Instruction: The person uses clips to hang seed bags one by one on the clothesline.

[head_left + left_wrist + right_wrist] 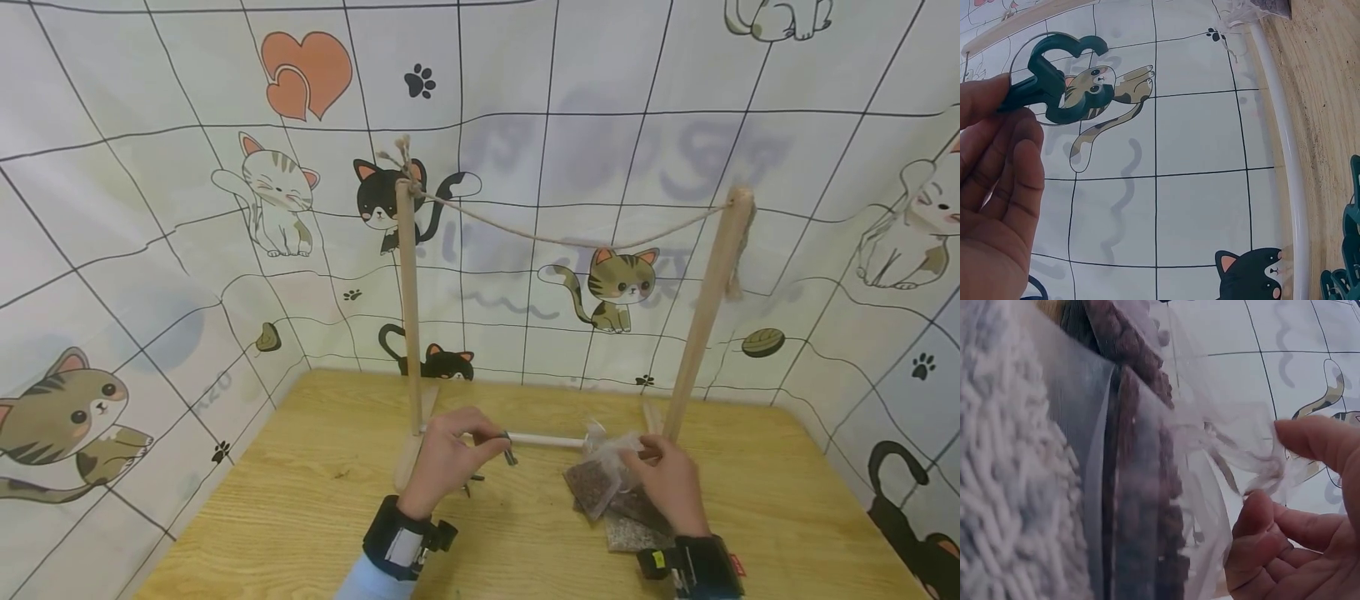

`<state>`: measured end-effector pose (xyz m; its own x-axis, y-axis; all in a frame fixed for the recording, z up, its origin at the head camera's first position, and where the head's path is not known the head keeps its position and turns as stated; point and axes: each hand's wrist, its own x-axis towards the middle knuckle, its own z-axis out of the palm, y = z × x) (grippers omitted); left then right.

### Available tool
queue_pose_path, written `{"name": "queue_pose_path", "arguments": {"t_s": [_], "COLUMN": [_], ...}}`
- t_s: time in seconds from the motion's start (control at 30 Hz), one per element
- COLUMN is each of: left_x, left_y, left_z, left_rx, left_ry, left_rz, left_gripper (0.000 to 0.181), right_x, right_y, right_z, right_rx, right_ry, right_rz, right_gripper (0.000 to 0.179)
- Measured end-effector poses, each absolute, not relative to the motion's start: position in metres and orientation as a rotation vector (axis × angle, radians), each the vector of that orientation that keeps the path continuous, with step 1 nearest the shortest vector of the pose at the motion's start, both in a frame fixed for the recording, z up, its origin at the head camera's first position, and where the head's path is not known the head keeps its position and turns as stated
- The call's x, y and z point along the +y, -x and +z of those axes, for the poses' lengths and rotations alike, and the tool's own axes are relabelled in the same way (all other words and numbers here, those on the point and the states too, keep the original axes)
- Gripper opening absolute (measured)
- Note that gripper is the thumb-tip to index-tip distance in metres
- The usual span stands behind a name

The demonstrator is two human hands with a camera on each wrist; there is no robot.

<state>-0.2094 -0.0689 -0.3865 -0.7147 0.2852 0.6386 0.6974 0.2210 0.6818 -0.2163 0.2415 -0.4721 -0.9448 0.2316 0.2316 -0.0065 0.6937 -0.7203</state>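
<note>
My left hand [457,454] pinches a dark green spring clip [1052,81] by its handles between thumb and fingertips, above the table. Its two curved jaws stand closely facing, with nothing seen between them. On the right, my right hand [671,479] has its thumb and curled fingers around the gathered top of a clear plastic bag [591,485] holding brown pieces. The thumb tip and fingertips are apart in the right wrist view, with thin plastic between them. Under that bag lie more bags, one filled with pale short sticks [1016,462].
A wooden frame stands behind my hands: a left post [408,308], a right post [705,325] and a white bar [551,439] low between them. A slack rope [525,236] joins the post tops. More green clips [1350,244] lie on the wooden table [285,500].
</note>
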Motion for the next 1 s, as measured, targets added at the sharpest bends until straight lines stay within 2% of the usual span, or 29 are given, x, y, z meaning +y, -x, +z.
{"name": "queue_pose_path", "arguments": {"t_s": [0.2, 0.33, 0.7, 1.0], "left_x": [-0.068, -0.069, -0.072, -0.078], "left_y": [0.210, 0.210, 0.210, 0.196], "left_z": [-0.386, -0.386, -0.387, -0.372], "left_rx": [-2.099, -2.079, -2.053, -2.006], "left_ry": [0.927, 0.943, 0.924, 0.926], "left_rz": [-1.478, -1.473, -1.419, -1.369], "left_gripper": [0.005, 0.005, 0.004, 0.009], "right_x": [0.234, 0.230, 0.225, 0.214], "right_y": [0.218, 0.218, 0.215, 0.202], "right_z": [-0.471, -0.470, -0.466, -0.446], "right_rx": [-2.614, -2.636, -2.618, -2.590], "right_ry": [0.191, 0.196, 0.092, -0.141], "right_rz": [1.192, 1.208, 1.181, 1.110], "right_gripper": [0.058, 0.052, 0.020, 0.006]}}
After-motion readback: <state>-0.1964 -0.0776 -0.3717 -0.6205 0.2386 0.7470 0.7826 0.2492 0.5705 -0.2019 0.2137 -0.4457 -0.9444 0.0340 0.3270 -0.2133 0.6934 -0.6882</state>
